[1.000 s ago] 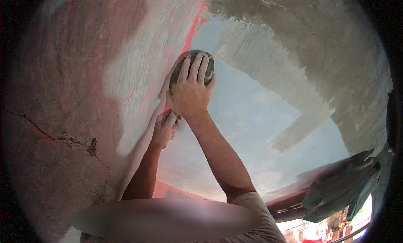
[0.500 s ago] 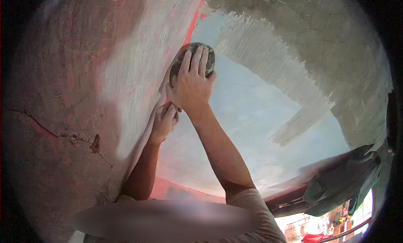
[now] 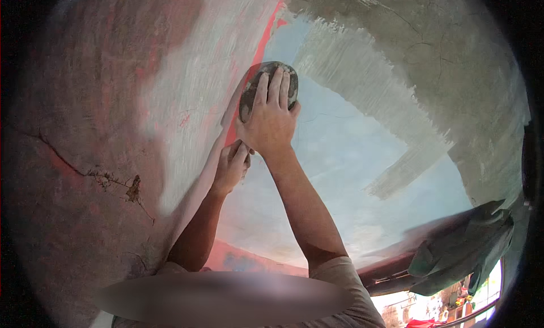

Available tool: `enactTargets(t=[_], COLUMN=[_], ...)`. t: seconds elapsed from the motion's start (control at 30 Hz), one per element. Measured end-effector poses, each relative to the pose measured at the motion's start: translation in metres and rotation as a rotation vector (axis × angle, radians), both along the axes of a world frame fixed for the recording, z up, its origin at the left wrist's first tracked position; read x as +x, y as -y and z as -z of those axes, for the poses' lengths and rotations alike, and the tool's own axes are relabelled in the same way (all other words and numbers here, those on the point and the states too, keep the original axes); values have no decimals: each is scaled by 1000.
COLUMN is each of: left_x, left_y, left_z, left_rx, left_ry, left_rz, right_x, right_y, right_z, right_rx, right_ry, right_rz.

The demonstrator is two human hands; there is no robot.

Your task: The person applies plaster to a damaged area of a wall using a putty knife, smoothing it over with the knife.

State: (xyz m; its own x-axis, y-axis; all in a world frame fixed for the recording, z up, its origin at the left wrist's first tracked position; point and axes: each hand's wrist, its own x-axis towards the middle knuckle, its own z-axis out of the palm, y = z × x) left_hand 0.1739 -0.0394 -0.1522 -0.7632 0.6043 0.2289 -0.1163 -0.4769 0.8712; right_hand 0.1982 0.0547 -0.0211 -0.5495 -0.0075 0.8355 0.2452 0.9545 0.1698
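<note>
High against the blue wall (image 3: 351, 135), beside the corner, my right hand (image 3: 271, 115) spreads its fingers over a dark, worn oval pad (image 3: 246, 98) and grips it, back of the hand toward me. The pad rests on or very near the wall surface. Just below, my left hand (image 3: 231, 168) is closed, knuckles up, close under the right wrist. Whatever its fingers hold is hidden. A red strip (image 3: 262, 47) runs along the corner by the pad's left side.
On the left stands a scraped wall (image 3: 187, 90) with red and whitish patches and a crack (image 3: 59, 161) ending in a hole (image 3: 134, 189). Grey plaster (image 3: 362, 73) covers part of the blue wall. A dark cloth (image 3: 462, 248) hangs at the lower right, above a bright opening (image 3: 487, 285).
The whole view has shifted a little. The right hand and pad sit slightly farther right, and more of the red strip shows beside the pad. Both hands keep their hold.
</note>
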Motion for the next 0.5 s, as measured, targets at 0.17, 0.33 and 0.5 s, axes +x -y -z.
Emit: enactTargets(t=[0.17, 0.33, 0.5], left_x=[2, 10, 1], left_y=[2, -5, 0], left_z=[-14, -3, -4], left_rx=[-53, -20, -22], left_ry=[4, -31, -26], left_rz=[-37, -31, 15], right_x=[-4, 5, 4], right_y=[-1, -2, 3], right_z=[-4, 2, -3], right_rx=[27, 40, -4], right_ry=[-37, -42, 0], right_rz=[-7, -25, 12])
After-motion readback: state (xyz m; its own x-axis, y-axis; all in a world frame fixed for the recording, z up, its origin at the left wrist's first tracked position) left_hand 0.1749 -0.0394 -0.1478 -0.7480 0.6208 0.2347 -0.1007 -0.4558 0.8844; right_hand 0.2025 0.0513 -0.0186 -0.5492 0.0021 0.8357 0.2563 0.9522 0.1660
